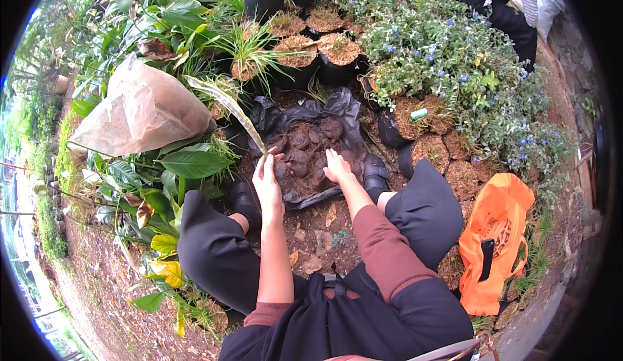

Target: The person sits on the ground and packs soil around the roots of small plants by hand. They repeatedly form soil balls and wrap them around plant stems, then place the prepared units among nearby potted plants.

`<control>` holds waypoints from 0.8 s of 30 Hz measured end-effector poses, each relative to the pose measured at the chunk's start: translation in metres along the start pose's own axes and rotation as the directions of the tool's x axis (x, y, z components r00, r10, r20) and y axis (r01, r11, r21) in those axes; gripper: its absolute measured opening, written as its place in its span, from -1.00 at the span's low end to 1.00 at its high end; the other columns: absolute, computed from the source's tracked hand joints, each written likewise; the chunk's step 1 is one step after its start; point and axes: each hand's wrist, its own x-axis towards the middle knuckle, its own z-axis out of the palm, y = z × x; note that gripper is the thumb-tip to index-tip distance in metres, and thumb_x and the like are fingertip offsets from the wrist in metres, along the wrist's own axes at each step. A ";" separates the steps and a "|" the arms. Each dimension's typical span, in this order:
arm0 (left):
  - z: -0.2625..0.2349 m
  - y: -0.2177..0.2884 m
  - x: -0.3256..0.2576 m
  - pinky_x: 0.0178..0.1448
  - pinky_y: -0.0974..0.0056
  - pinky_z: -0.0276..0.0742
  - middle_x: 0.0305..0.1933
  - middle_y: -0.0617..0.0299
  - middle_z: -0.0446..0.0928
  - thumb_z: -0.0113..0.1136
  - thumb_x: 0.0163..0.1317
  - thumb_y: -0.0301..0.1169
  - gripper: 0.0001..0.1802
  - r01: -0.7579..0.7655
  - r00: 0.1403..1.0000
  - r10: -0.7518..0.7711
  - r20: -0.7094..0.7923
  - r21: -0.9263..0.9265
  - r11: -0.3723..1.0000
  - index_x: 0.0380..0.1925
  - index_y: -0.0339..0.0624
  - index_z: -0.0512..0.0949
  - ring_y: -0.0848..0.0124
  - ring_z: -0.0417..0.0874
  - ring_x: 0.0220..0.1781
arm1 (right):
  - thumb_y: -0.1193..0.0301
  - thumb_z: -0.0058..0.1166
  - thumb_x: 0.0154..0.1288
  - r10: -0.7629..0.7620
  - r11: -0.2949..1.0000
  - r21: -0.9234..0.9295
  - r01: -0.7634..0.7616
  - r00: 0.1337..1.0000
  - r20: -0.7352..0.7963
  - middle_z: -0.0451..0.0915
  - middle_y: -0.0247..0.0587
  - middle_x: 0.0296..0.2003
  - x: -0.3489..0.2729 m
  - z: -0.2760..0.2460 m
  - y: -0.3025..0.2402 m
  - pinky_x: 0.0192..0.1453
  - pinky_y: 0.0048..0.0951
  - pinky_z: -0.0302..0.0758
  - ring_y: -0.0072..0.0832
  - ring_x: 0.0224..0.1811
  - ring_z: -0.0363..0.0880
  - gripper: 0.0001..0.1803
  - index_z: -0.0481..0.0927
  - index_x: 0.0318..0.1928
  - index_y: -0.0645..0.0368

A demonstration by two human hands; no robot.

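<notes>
On soil [313,221] amid plants [422,43]; clumps [300,142] on black plastic [342,105]

orange bag [503,231], right; blue-flowered plants [448,69], upper right; yellow leaves [170,273], left

Head view, looking steeply down past the wearer's own body
From the left one of two side-by-side fisheye cameras, the view faces down and forward; dark clothing [292,335] fills the near lower edge, the left hand [267,182] and right hand [337,166] come close to mid-picture, black pots [263,1] stand farther off at the top, and the wide surroundings curve toward a round black rim
</notes>
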 end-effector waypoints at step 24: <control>0.002 0.002 0.008 -0.33 0.37 0.53 -0.26 0.18 0.51 -0.04 0.31 -0.29 -0.67 0.002 0.999 -0.003 -0.041 -0.019 1.000 -0.03 -0.26 0.45 0.48 0.57 -0.38 | 0.48 0.23 -0.10 -0.027 0.954 0.290 0.076 0.985 -0.172 0.26 -0.08 0.00 0.021 0.026 0.007 0.09 -0.19 0.39 -0.11 0.07 0.34 -0.53 0.41 -0.09 0.16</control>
